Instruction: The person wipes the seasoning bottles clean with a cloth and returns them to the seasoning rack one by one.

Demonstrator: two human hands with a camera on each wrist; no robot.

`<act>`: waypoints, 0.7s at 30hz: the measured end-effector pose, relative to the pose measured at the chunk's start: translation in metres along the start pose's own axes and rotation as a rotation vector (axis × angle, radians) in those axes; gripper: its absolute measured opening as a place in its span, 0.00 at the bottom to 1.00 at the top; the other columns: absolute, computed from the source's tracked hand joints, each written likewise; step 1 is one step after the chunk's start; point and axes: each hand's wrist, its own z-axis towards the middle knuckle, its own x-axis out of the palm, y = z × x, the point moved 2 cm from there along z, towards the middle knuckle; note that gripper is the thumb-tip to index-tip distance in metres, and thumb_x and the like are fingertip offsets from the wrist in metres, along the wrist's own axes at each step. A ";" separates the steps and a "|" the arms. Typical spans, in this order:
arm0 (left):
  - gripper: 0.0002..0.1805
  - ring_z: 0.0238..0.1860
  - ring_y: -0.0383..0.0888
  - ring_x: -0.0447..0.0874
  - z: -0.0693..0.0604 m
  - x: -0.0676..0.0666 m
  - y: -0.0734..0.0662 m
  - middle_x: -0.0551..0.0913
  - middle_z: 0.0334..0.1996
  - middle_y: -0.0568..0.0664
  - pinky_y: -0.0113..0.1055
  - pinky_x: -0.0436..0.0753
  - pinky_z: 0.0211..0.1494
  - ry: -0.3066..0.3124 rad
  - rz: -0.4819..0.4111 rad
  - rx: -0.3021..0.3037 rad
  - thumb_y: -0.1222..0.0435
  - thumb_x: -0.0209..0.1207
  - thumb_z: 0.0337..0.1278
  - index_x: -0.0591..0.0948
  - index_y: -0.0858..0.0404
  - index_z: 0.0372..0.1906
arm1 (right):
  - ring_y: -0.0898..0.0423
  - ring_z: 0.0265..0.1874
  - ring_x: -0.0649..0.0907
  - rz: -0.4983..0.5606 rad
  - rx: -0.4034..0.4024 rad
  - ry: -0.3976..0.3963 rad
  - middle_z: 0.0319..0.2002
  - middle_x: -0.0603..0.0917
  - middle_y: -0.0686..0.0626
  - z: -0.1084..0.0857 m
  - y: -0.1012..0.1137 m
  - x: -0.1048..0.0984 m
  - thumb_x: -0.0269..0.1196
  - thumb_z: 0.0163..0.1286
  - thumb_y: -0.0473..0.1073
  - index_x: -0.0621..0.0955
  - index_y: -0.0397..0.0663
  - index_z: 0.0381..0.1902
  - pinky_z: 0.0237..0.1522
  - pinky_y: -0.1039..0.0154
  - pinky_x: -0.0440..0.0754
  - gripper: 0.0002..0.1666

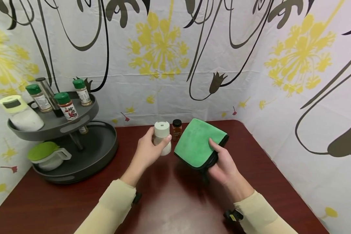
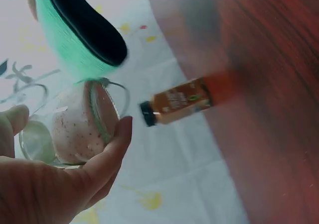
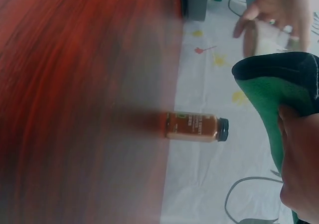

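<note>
My left hand (image 1: 149,148) grips a clear jar (image 1: 162,138) with a pale green-white lid, held up above the table. Reddish specks show on its whitish contents in the left wrist view, where the jar (image 2: 79,127) lies across the thumb and fingers. A folded green cloth (image 1: 200,143) with black edging is in my right hand (image 1: 225,165), pinched between the thumb on top and the fingers beneath. Cloth and jar are close together. Behind them a small brown-orange bottle (image 1: 176,130) with a black cap stands on the table.
At the left stands a two-tier grey turntable rack (image 1: 105,152). Its upper tier carries several green-capped spice bottles (image 1: 66,107), a metal cylinder and a tilted white container (image 1: 21,113). Below sits a green-lidded pot (image 1: 48,156). Patterned cloth walls (image 1: 237,81) border the dark red table (image 1: 163,201).
</note>
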 end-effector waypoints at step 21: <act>0.30 0.56 0.52 0.87 -0.064 -0.005 -0.014 0.87 0.56 0.52 0.54 0.86 0.59 -0.006 0.055 0.032 0.50 0.70 0.68 0.77 0.57 0.69 | 0.60 0.72 0.77 -0.238 -0.086 0.003 0.74 0.72 0.57 -0.012 -0.015 0.036 0.54 0.87 0.53 0.60 0.60 0.81 0.72 0.59 0.79 0.31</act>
